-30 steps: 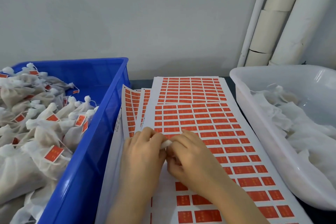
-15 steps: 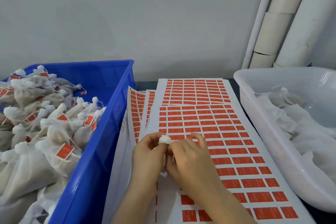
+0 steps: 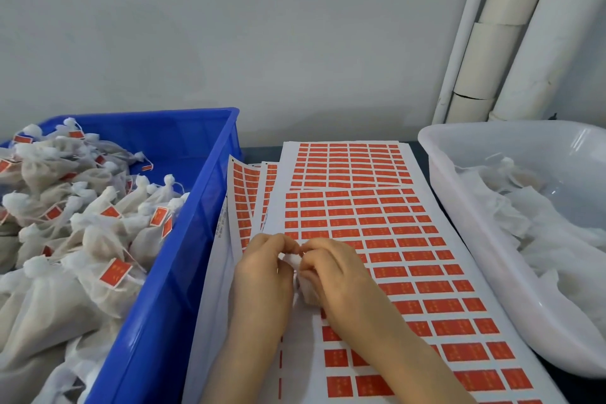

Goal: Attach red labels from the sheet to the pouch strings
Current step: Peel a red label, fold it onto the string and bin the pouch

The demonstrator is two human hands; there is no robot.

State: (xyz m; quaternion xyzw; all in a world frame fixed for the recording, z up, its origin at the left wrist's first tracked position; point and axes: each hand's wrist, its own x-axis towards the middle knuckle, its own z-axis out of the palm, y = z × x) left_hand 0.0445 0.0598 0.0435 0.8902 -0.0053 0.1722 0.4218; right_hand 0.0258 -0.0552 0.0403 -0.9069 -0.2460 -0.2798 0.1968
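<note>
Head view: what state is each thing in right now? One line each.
left hand, fingers curled, pinching the pouch at its top.
right hand, curled over the pouch, holding it.
pouch, held between both hands over the top sheet; any label is hidden.
top sheet, lying flat, near-left labels already peeled.
blue crate, filled with labelled pouches.
white tub, partly filled with unlabelled pouches.

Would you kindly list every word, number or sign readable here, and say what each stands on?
None can be read.
The red labels on the top sheet: pale print, too blurred to read.
The red tags on pouches in the blue crate: faint marks, unreadable.
The lower sheet, along its edge: a small dark line of print, too small to read.
The white pouch being held: no print seen.
</note>
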